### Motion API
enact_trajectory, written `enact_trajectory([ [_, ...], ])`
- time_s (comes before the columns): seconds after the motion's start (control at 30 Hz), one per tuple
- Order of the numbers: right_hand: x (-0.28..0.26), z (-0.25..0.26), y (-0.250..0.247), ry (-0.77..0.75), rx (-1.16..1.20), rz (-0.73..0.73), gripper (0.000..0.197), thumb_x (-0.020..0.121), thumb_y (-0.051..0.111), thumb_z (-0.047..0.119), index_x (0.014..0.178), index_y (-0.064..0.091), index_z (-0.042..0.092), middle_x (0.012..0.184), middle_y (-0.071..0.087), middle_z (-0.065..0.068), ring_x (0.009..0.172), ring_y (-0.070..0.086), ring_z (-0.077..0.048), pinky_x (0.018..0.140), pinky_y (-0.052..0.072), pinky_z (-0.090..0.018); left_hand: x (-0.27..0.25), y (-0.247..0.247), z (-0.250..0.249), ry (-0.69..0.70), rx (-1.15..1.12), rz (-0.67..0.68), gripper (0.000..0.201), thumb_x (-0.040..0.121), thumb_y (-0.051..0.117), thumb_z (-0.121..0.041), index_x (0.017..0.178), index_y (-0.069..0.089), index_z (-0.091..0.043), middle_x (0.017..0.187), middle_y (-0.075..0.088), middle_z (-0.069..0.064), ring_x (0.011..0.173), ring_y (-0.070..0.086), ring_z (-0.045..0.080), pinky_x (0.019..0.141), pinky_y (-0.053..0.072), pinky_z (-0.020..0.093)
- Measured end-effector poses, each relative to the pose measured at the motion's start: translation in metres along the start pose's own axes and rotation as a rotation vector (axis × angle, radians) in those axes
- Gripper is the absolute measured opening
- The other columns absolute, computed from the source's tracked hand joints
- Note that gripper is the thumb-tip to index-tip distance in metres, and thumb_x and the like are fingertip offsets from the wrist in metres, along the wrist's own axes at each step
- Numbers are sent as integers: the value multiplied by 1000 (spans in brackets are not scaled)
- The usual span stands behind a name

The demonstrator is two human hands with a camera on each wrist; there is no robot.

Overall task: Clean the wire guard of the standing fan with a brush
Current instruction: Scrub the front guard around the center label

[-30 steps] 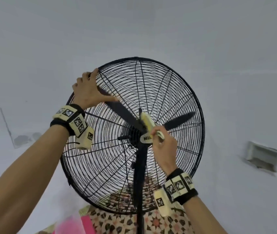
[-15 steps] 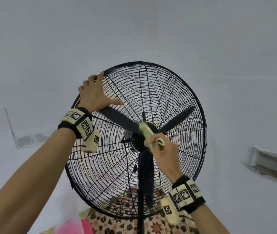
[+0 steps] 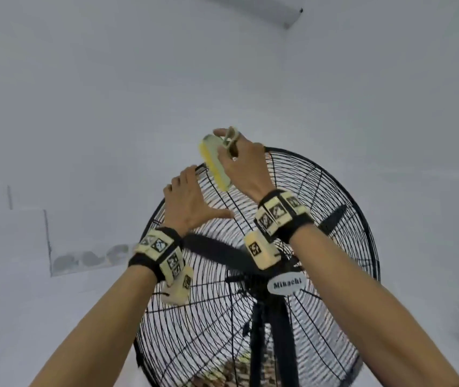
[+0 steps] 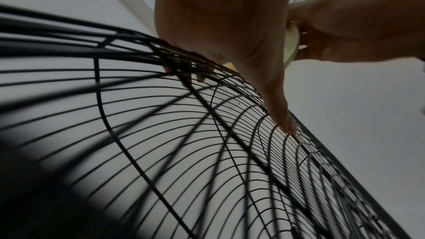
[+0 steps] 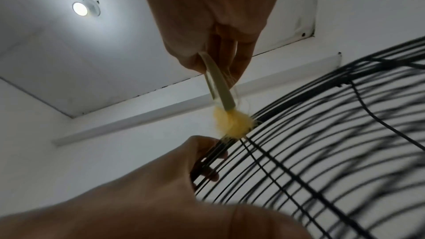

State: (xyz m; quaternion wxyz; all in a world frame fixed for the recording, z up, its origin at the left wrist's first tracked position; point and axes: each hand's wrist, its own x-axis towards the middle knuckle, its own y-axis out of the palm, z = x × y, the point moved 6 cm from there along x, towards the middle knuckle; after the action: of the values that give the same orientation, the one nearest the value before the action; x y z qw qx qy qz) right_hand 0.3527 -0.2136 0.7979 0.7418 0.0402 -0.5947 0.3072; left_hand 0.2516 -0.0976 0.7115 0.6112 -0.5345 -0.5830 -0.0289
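Clearly the brushing itself is under way, and it has reached the top rim of the guard (image 3: 320, 317). In the head view the fan fills the lower centre of the frame, its black wire guard facing the camera, with a dark blade (image 3: 214, 252) behind the wires and an oval badge (image 3: 287, 284) at the hub.

The right hand (image 3: 246, 166), at upper centre, has its fingers curled round the pale handle of the brush (image 3: 217, 163). The brush hangs with its yellow bristles turned to the frame's left, its lower end over the guard's top edge. In the right wrist view the bristle tuft sits at mid-frame, touching the outermost rings where they bend over the rim.

The left hand (image 3: 192, 202), just left of and below the brush, steadies the guard. Its fingers hook over the rim, their tips poking through the wires in the left wrist view, while the thumb stretches flat along the front wires toward the frame's right. So this hand is clamped on the guard, not resting loosely.

Judging by this, the stroke in hand is a pass along the rim near the left fingers. The next move seems to call for dragging the bristles along the curved outer rings, away from the steadying fingers, with the handle grip kept firm. The left hand may need to shift along the rim to clear the way.
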Motion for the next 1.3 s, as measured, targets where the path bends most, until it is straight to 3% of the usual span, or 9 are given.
enact_trajectory([
  [0.1, 30, 3, 13, -14, -43, 56, 30, 101, 54, 21, 129, 66, 16, 96, 75, 0, 75, 70, -12, 75, 57, -24, -2, 1, 3, 6, -4, -30, 147, 46, 69, -99, 154, 26, -8, 153, 41, 11, 137, 43, 32, 116, 35, 52],
  [0.23, 41, 3, 19, 36, -150, 190, 30, 99, 57, 24, 125, 66, 13, 102, 68, 3, 98, 67, -25, 93, 56, -43, -2, 7, 4, 21, 9, -29, 147, 46, 61, -103, 153, 29, -8, 149, 43, 10, 135, 44, 30, 116, 34, 50],
  [0.4, 53, 18, 1, 14, -289, 329, 17, 89, 68, 30, 83, 72, 15, 86, 65, 2, 90, 60, -19, 80, 51, -34, 0, 8, 3, 52, 55, -44, 145, 41, 43, -111, 144, 35, -8, 137, 46, 9, 123, 48, 30, 108, 39, 49],
  [0.5, 48, 19, 3, -21, -158, 206, 24, 94, 64, 26, 111, 73, 11, 103, 74, -3, 97, 68, -21, 91, 56, -36, -1, 9, 3, 50, 48, -33, 148, 43, 45, -110, 149, 31, -8, 144, 44, 11, 129, 46, 31, 112, 37, 51],
  [0.6, 43, 15, 20, -36, -167, 278, 31, 101, 57, 25, 128, 65, 12, 111, 73, -8, 103, 68, -22, 94, 55, -32, -3, 8, 4, 48, 35, -37, 148, 43, 46, -110, 150, 31, -7, 145, 44, 11, 130, 45, 31, 112, 36, 50],
  [0.8, 63, 29, 11, -46, -457, 408, 28, 86, 67, 37, 96, 70, 11, 100, 63, -5, 101, 50, -19, 78, 49, -34, -5, 5, 2, 60, 32, -46, 146, 45, 48, -109, 149, 31, -8, 144, 44, 10, 129, 44, 30, 111, 36, 50],
  [0.97, 52, 20, 20, -17, -226, 289, 30, 100, 57, 33, 121, 67, 15, 108, 72, -4, 110, 61, -24, 96, 54, -39, -5, 6, 4, 44, 20, -43, 149, 41, 42, -112, 149, 31, -10, 145, 44, 9, 132, 44, 30, 113, 35, 51],
  [1.13, 55, 22, 6, -38, -318, 356, 22, 85, 69, 32, 86, 72, 10, 88, 67, 1, 82, 57, -12, 79, 58, -38, -4, 5, 3, 45, 7, -45, 145, 43, 48, -110, 148, 33, -10, 143, 45, 8, 131, 45, 30, 112, 36, 51],
  [1.3, 28, 18, 2, -129, -152, 256, 21, 97, 63, 30, 113, 70, 17, 86, 69, 10, 73, 64, -2, 69, 53, -17, -5, 6, 3, 39, 6, -43, 143, 46, 58, -104, 150, 30, -10, 148, 43, 10, 136, 43, 31, 114, 33, 51],
])
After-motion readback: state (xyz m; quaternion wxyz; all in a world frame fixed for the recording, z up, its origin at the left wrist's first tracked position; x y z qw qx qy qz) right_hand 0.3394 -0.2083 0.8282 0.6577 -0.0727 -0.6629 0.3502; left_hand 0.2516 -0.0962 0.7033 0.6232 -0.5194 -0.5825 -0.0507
